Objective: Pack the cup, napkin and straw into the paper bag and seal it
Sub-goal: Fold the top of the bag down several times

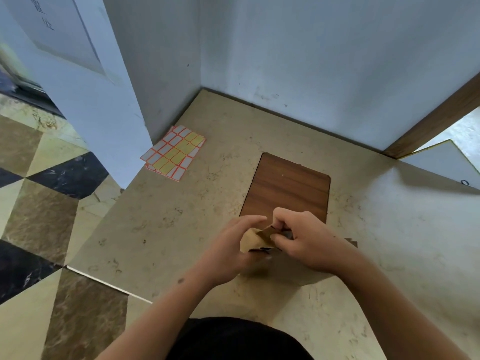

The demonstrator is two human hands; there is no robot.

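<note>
Both hands (270, 240) — pinching paper bag (255, 239)

Paper bag (253, 237): matt brown kraft paper, creased. Counter (181, 229): beige stone look, mottled, dull sheen. Inset panel (291, 188): brown wood grain, smooth. Label sheets (173, 153): paper, slightly glossy.

landmark: you've got a wood-grain panel (288, 188) set flush in the beige counter (181, 216)
label sheets (173, 153): well left of panel, against white wall (285, 48)
patterned floor (39, 190): far left of panel, below counter edge
</note>
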